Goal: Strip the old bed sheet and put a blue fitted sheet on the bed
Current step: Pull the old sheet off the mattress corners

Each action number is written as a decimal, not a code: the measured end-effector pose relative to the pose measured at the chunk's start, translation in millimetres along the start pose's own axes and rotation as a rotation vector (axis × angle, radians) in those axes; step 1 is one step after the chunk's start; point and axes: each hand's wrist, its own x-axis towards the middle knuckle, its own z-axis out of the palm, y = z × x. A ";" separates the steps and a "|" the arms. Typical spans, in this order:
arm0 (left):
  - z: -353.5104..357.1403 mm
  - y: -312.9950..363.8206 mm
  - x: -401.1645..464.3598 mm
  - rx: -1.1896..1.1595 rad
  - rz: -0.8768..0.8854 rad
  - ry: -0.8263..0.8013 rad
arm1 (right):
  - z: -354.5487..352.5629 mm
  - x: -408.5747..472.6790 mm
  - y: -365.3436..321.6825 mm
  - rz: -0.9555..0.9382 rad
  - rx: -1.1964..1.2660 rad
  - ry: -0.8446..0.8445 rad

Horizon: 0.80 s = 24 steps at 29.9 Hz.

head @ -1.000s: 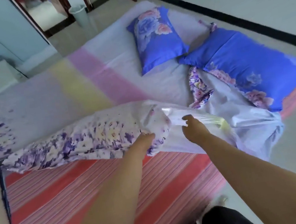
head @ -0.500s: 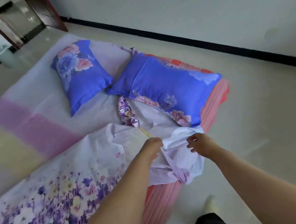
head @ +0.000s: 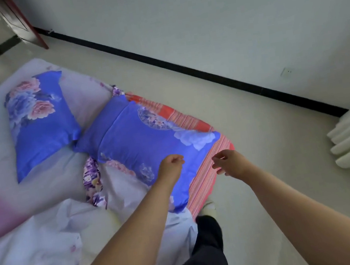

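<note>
**Both hands reach toward the near pillow while the old sheet is half stripped**

The old sheet (head: 38, 243), white with purple flowers, lies bunched and folded back over the near part of the bed, and the red striped mattress (head: 201, 178) shows bare along the edge. The left hand (head: 170, 163) hovers over the near blue pillow (head: 148, 141) with its fingers loosely curled and nothing in them. The right hand (head: 228, 161) is beside it, over the mattress edge, half open with fingers relaxed, also holding nothing. A second blue pillow (head: 39, 127) lies further away on the part of the sheet that is not yet pulled off. No blue fitted sheet can be seen.

I think the pillows must leave the bed first, because they weigh down the sheet. A pillow is light and soft, so a grip on its near edge should be enough. The sheet is thin, limp cloth; it is best taken at a corner or hem and pulled in a bunch.
</note>
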 end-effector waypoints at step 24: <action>215.4 360.4 435.0 -0.086 -0.070 0.056 | -397.0 509.8 -201.5 -0.115 -0.305 -0.322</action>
